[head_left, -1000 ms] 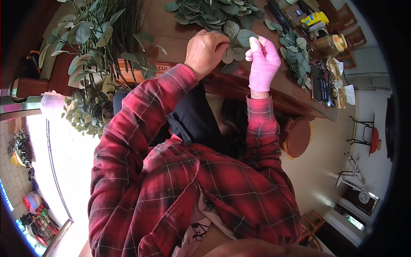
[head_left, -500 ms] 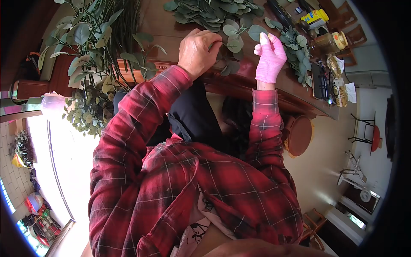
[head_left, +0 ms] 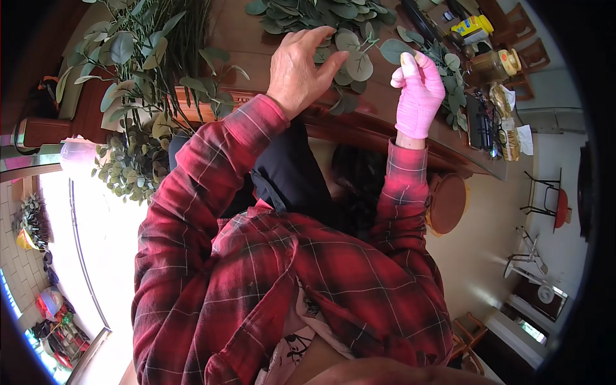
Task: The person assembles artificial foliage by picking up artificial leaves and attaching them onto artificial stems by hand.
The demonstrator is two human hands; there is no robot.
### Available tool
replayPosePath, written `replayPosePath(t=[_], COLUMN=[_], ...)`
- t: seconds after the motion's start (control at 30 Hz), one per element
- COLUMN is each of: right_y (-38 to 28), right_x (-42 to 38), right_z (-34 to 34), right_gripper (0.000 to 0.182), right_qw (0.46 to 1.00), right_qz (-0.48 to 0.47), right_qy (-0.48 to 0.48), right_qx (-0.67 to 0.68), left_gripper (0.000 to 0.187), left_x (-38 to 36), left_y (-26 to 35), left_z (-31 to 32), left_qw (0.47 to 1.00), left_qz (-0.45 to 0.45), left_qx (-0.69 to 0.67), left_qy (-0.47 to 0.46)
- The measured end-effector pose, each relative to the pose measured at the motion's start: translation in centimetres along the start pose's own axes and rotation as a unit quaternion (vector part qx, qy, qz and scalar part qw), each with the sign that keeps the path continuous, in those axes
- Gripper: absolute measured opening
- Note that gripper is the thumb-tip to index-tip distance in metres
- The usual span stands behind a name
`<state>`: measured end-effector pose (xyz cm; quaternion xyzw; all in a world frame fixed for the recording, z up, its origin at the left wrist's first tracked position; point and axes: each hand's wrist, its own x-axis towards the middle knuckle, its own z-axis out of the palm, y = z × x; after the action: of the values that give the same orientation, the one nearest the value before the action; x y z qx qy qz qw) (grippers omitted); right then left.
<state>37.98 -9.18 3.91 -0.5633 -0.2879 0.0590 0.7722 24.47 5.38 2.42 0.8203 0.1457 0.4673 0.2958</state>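
My left hand [head_left: 296, 72], bare, is over the brown table [head_left: 240, 29], thumb and forefinger spread apart. Just beyond its fingertips are round grey-green leaves [head_left: 359, 66]. My right hand [head_left: 420, 93] wears a pink glove with fingertips pale or uncovered. Its thumb and fingers are pinched together at the edge of a green leaf [head_left: 396, 51]; the exact grip point is small and partly hidden. A pile of leafy sprigs [head_left: 314, 16] lies at the top, and another leafy sprig [head_left: 454, 83] lies right of the glove.
Tall leafy stems [head_left: 183, 58] crowd the left side. On the right are a yellow container [head_left: 471, 27], a jar [head_left: 494, 64], glasses and packets [head_left: 509, 122]. A round stool [head_left: 447, 204] stands below the table's edge.
My left hand has opened, its thumb and forefinger moving apart. My gloved right hand has shifted right and slightly down, and the leaf at its fingertips has moved right too.
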Motion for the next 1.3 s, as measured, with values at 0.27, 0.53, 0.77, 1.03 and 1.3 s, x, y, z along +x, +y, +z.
replayPosePath(t=[0.27, 0.53, 0.77, 1.03, 1.3], right_y=[-1.6, -1.1, -0.6, 0.1, 0.0], right_x=[-0.9, -1.6, -1.2, -0.9, -0.2], right_z=[0.8, 1.7, 1.7, 1.3, 0.6], right_gripper=[0.011, 0.013, 0.012, 0.013, 0.012], right_qw=[0.998, 0.996, 0.999, 0.999, 0.996], right_qz=[0.027, 0.053, 0.035, 0.017, 0.001], right_qy=[-0.062, -0.07, -0.035, 0.027, 0.078], right_qx=[-0.005, 0.0, 0.002, 0.0, -0.029], left_gripper=[0.033, 0.02, 0.016, 0.017, 0.011], left_x=[0.1, -0.2, -0.3, -0.9, -0.4], left_y=[1.0, 0.7, 1.1, -0.9, -0.4], left_z=[-0.6, 0.1, -0.4, 0.3, -0.5], left_qw=[0.993, 0.905, 0.895, 0.923, 0.924], left_qz=[-0.061, -0.282, -0.306, -0.257, -0.267], left_qx=[-0.058, -0.266, -0.269, -0.217, -0.199], left_qy=[-0.085, -0.175, -0.183, -0.186, -0.19])
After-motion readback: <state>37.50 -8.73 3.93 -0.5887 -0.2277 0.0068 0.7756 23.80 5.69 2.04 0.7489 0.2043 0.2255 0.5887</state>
